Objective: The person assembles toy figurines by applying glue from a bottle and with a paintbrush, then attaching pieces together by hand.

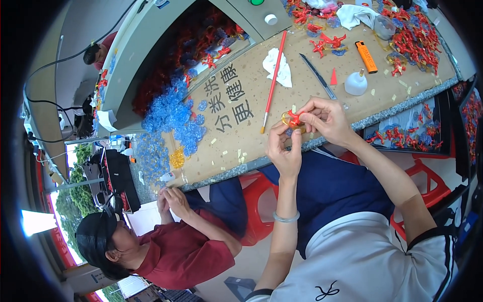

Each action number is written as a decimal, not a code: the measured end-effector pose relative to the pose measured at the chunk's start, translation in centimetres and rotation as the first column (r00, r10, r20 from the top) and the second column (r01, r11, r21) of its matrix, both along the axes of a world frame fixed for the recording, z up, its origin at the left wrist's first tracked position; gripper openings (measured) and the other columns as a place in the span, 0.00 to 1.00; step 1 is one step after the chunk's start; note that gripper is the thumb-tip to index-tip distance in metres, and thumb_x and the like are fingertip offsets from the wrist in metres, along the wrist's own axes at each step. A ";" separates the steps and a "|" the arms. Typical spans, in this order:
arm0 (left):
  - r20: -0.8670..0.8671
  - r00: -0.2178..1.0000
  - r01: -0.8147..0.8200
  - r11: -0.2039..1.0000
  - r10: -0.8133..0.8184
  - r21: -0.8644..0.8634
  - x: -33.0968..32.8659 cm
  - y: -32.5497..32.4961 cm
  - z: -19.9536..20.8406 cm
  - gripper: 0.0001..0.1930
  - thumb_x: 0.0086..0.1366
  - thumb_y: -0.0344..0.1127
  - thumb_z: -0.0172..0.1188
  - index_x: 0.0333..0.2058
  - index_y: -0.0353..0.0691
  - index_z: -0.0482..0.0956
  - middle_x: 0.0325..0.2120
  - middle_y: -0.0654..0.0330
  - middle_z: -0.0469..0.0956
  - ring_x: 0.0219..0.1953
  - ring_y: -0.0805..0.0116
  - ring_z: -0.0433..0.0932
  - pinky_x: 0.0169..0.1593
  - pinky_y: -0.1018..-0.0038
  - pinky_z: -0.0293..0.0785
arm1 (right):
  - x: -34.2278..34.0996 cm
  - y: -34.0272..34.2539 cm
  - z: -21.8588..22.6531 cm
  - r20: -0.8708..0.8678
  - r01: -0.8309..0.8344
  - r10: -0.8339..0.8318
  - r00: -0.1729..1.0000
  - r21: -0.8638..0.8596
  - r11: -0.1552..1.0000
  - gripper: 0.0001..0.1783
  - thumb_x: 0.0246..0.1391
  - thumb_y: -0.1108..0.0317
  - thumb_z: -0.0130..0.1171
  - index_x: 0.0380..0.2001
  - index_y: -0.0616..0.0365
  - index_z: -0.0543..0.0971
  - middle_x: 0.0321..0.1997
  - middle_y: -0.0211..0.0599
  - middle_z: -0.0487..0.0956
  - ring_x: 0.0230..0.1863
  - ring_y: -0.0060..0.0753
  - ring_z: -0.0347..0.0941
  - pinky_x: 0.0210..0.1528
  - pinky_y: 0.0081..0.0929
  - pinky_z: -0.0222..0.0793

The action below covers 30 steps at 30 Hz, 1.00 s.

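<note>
Red figure (294, 119) and its clear yellow piece (288, 121) sit pinched between your two hands, held up just above the near edge of the cardboard-covered bench (236, 146). Your left hand (283, 147) is closed narrowly on them from below, thumb and fingertips at the yellow piece. Your right hand (322, 117) curls over the top with its fingertips tight on the red part.

Both parts look small and slick, so a slight twist of either pinch could pop them apart; held this close to the edge, a loose piece would likely drop into your lap or to the floor rather than onto the bench. Pressing hard could bend or snap the thin red limbs.

Near your right hand lie a white glue bottle (355, 83), a knife (319, 76) and a lighter (366, 56). A sweep of your wrist could tip the bottle.
</note>
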<state>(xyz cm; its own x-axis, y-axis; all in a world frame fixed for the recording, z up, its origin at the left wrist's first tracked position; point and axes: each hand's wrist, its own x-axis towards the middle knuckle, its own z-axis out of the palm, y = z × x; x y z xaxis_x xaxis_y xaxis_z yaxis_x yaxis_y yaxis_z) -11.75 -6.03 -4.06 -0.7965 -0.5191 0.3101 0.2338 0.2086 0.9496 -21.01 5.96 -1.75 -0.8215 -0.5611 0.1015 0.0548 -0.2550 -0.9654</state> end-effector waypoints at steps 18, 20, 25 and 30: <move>-0.190 0.978 -0.114 0.982 0.084 -0.148 -0.2 -0.2 -0.4 0.03 0.58 0.18 0.58 0.32 0.23 0.76 0.38 0.47 0.77 0.32 0.65 0.81 0.32 0.75 0.82 | 0.5 -1.2 -0.8 -0.351 0.070 -0.031 0.936 0.098 0.993 0.03 0.49 0.82 0.51 0.27 0.66 0.67 0.20 0.42 0.74 0.23 0.28 0.74 0.26 0.26 0.66; -0.202 0.975 -0.127 0.980 0.095 -0.150 -0.3 0.0 -0.2 0.03 0.58 0.18 0.59 0.32 0.24 0.76 0.37 0.47 0.77 0.31 0.65 0.81 0.31 0.75 0.82 | 0.4 -0.9 -0.5 -0.386 0.063 0.011 0.922 0.179 0.982 0.02 0.51 0.83 0.50 0.29 0.68 0.70 0.23 0.34 0.73 0.24 0.16 0.68 0.27 0.18 0.65; -0.215 0.974 -0.125 0.961 0.071 -0.248 -1.4 1.1 0.8 0.04 0.56 0.17 0.58 0.32 0.26 0.76 0.35 0.49 0.77 0.26 0.69 0.79 0.29 0.77 0.79 | -0.2 -0.2 -1.4 -0.302 0.091 -0.056 0.952 0.101 0.991 0.02 0.51 0.84 0.50 0.28 0.67 0.70 0.23 0.32 0.72 0.25 0.15 0.66 0.26 0.16 0.63; -0.193 0.980 -0.079 0.987 0.051 -0.141 -1.9 1.3 0.6 0.03 0.57 0.17 0.58 0.31 0.26 0.75 0.34 0.51 0.76 0.25 0.71 0.78 0.27 0.78 0.78 | -0.3 -0.6 -1.1 -0.284 0.184 -0.173 0.943 0.012 0.983 0.02 0.47 0.81 0.51 0.26 0.68 0.69 0.17 0.40 0.73 0.19 0.24 0.69 0.23 0.23 0.64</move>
<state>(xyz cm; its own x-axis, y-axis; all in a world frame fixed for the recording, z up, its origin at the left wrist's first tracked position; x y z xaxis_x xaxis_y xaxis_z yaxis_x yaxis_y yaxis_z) -13.63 -4.77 -3.42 -0.6823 -0.5054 0.5282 0.3867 0.3636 0.8475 -21.27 5.35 -2.85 -0.8498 -0.4157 0.3241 -0.2629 -0.1987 -0.9441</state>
